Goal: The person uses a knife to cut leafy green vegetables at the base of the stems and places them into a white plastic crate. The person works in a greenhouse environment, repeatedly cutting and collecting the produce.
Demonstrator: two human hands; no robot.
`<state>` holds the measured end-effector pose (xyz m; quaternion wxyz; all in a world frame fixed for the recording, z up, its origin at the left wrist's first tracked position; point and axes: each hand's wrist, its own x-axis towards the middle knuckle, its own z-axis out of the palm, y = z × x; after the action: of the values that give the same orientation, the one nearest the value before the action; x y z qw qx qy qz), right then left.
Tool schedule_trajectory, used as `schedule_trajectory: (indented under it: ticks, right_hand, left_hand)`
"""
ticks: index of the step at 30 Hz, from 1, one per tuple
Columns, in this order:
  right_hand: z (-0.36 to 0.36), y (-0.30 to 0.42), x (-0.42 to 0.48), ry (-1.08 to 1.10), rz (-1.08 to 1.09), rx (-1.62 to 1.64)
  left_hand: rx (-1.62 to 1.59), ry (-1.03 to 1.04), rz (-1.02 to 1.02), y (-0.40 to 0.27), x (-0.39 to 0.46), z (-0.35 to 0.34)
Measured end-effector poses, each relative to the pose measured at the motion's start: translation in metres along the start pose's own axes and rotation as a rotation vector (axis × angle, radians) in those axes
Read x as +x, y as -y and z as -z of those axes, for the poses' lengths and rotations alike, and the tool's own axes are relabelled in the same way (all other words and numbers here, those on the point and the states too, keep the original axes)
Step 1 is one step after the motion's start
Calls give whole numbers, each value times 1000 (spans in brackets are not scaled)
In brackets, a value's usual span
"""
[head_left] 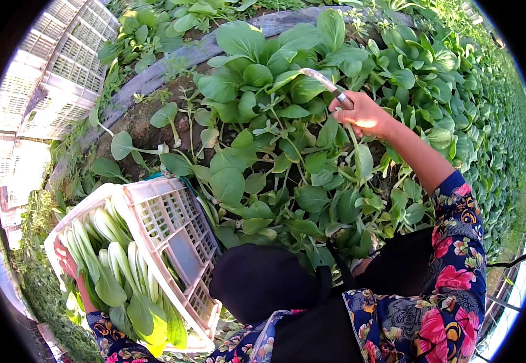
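Note:
My right hand [363,114] is closed around the dark handle of a small sickle [322,80]; its curved blade points up and left over the leafy green plants [263,77]. A long stem hangs just below these fingers. Inside a white plastic crate [172,227] at the lower left, my left hand [65,259] rests at the outer side of a pile of pale-stemmed bok choy [122,272]. Leaves partly cover that hand, and its fingers are seen against the stems. The crate is tilted, with its open top facing left.
Stacked white plastic crates [58,68] stand at the upper left. A grey strip [154,75] borders the bed. Loose cut leaves [122,145] lie on the soil beside the crate. Dense leafy plants [462,118] fill the right side.

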<state>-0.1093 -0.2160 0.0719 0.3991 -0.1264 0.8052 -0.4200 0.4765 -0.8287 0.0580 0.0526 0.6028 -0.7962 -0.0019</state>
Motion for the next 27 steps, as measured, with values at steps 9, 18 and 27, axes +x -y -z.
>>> schedule_trajectory:
  ticks: [9, 18, 27]
  right_hand:
    - [57, -111, 32, -421, 364, -509]
    - [-55, -49, 57, -286, 366, 575]
    - [-154, -153, 15, -431, 208, 138]
  left_hand:
    - [147, 41, -184, 23, 126, 129]
    - [-74, -170, -710, -274, 29, 187]
    - [-281, 625, -1757, -588, -287, -10]
